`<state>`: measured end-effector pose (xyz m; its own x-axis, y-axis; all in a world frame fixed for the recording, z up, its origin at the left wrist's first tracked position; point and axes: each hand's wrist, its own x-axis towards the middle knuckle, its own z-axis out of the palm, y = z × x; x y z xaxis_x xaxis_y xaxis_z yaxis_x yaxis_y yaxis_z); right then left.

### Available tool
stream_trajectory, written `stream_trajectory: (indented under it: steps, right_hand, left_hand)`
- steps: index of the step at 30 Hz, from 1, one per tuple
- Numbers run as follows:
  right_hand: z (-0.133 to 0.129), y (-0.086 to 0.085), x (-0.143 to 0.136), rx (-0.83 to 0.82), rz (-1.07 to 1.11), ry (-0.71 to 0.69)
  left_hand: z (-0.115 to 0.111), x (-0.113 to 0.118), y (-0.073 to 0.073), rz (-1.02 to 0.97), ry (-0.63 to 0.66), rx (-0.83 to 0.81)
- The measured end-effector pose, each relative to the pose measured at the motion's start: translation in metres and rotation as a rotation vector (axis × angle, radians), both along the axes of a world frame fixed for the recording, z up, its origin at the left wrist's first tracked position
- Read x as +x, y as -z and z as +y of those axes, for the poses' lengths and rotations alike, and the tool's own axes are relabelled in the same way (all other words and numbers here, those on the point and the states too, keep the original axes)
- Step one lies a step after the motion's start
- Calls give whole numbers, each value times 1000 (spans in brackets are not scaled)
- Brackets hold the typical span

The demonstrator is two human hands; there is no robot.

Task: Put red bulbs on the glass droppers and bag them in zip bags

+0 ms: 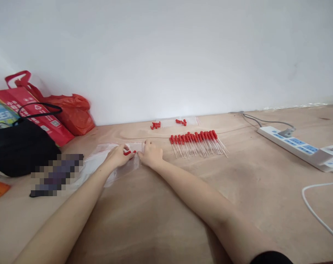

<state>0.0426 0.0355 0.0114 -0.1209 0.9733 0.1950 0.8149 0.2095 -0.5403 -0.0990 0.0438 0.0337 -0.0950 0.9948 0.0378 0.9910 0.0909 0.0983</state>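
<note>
Fingers of the left hand (118, 157) are curled, thumb and forefinger apart around small red pieces (127, 153) over a flat clear bag (130, 167); whether they actually grip one I can't tell. On the bag's other side, the right hand (152, 153) has its fingers bent low at the film's edge, perhaps pinching it, though the clear plastic makes that hard to read. The step in hand looks like handling the red pieces at the bag while the right hand steadies it. The next move calls for a light thumb-and-forefinger touch on those pieces, with the film held flat so that nothing rolls or drags. Just right of the right fingers, a row of thin red-topped sticks (195, 138) lies side by side on the table (155, 212), red ends away from the person. Beyond the fingers, toward the wall (166, 55), two loose red clusters (156, 125) lie at another clear packet (169, 123). Well to the right of both hands is a power strip (295, 147); a dark bag (20, 146) is off to their left.
</note>
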Motion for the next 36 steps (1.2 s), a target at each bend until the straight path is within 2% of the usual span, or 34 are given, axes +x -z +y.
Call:
stream_trajectory:
  steps: [3,7,15,20,24,29,36]
  right_hand:
    - [0,4,-3,7,-44,-14]
    - [-3,5,8,2,-96,-23]
    - [-18,0,62,-55,-222,-21]
    - [-22,2,88,-26,-253,8]
    - [-21,1,89,-39,-262,24]
    - [-21,-5,82,-54,-315,25]
    - [-30,-7,77,-29,-363,13]
  left_hand:
    - [-2,5,1,-4,30,17]
    - [-5,17,6,-22,97,69]
    - [-6,59,15,-97,310,169]
    - [-3,71,19,-186,366,195]
    - [-4,70,19,-281,352,216]
    - [-3,68,21,-271,368,249]
    - [-8,73,22,-279,366,398]
